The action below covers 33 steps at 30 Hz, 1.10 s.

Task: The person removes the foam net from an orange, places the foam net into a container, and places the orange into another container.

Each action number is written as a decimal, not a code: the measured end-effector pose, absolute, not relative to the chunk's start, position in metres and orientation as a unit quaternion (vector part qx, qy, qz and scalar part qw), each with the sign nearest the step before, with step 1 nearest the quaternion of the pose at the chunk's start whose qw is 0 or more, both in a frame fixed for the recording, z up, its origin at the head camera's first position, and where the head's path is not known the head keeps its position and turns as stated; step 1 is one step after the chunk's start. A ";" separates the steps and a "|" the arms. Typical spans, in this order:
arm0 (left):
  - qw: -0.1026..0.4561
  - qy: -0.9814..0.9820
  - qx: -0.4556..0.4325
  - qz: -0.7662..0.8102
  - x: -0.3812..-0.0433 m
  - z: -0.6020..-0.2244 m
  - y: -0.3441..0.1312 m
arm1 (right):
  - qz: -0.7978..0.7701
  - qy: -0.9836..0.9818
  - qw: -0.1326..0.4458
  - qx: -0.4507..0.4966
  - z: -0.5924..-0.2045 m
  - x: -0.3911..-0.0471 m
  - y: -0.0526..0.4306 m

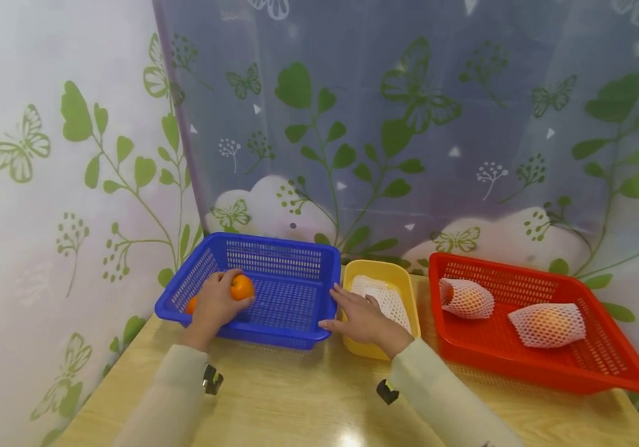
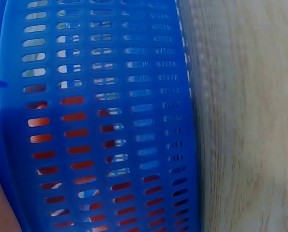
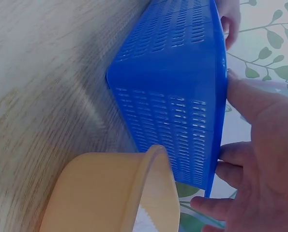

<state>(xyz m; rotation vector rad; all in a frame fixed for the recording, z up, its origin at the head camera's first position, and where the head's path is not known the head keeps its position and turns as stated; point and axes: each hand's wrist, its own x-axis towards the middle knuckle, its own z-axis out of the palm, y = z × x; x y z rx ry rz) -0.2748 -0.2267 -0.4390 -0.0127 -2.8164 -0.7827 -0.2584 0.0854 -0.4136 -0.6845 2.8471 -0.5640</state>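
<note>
Inside the left part of the blue basket (image 1: 291, 245), my left hand (image 1: 215, 307) grips a round orange fruit (image 1: 243, 287) with a dark green top. More orange shows beside that hand, mostly covered by it. In the left wrist view, red-orange patches show through the slots of the basket wall (image 2: 90, 63), and the held fruit itself is hidden. My right hand (image 1: 361, 315) rests with extended fingers on the basket's right front corner. Its thumb (image 3: 248, 94) and fingertips touch the rim in the right wrist view.
Right of the blue basket stands a yellow tray (image 1: 413, 304) with white foam netting (image 1: 380, 295) in it. Farther right, a red basket (image 1: 520, 360) holds two net-wrapped fruits (image 1: 548, 324). All stand on a wooden table (image 1: 291, 397) against a patterned curtain (image 1: 353, 155).
</note>
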 end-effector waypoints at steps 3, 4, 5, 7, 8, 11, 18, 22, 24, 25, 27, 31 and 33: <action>0.074 -0.974 -0.005 -0.214 -0.277 -0.437 -0.225 | -0.184 0.953 0.083 -0.227 -0.411 -0.259 0.086; 0.062 -0.977 -0.004 -0.205 -0.278 -0.436 -0.224 | -0.184 0.953 0.083 -0.227 -0.411 -0.259 0.086; 0.052 -0.978 -0.001 -0.200 -0.278 -0.435 -0.224 | -0.185 0.952 0.084 -0.227 -0.410 -0.259 0.086; 0.037 -0.981 -0.001 -0.190 -0.279 -0.434 -0.223 | -0.190 0.951 0.084 -0.228 -0.410 -0.260 0.087; 0.033 -0.982 -0.003 -0.186 -0.280 -0.434 -0.223 | -0.192 0.951 0.084 -0.227 -0.411 -0.260 0.088; 0.022 -0.984 -0.016 -0.176 -0.281 -0.434 -0.222 | -0.193 0.952 0.084 -0.224 -0.411 -0.260 0.089; -0.012 -0.987 -0.039 -0.156 -0.282 -0.435 -0.224 | -0.186 0.951 0.084 -0.233 -0.411 -0.261 0.087; -0.034 -0.985 -0.046 -0.161 -0.281 -0.435 -0.224 | -0.185 0.951 0.088 -0.233 -0.410 -0.259 0.086; -0.041 -0.985 -0.045 -0.162 -0.280 -0.435 -0.223 | -0.183 0.951 0.088 -0.235 -0.411 -0.259 0.085; -0.043 -0.985 -0.044 -0.162 -0.280 -0.435 -0.223 | -0.181 0.951 0.089 -0.234 -0.411 -0.259 0.085; -0.044 -0.985 -0.042 -0.164 -0.279 -0.434 -0.223 | -0.177 0.952 0.087 -0.234 -0.412 -0.259 0.085; -0.048 -0.985 -0.044 -0.160 -0.279 -0.435 -0.224 | -0.170 0.954 0.085 -0.231 -0.412 -0.260 0.084; -0.049 -0.985 -0.051 -0.160 -0.279 -0.435 -0.224 | -0.170 0.955 0.088 -0.227 -0.413 -0.260 0.084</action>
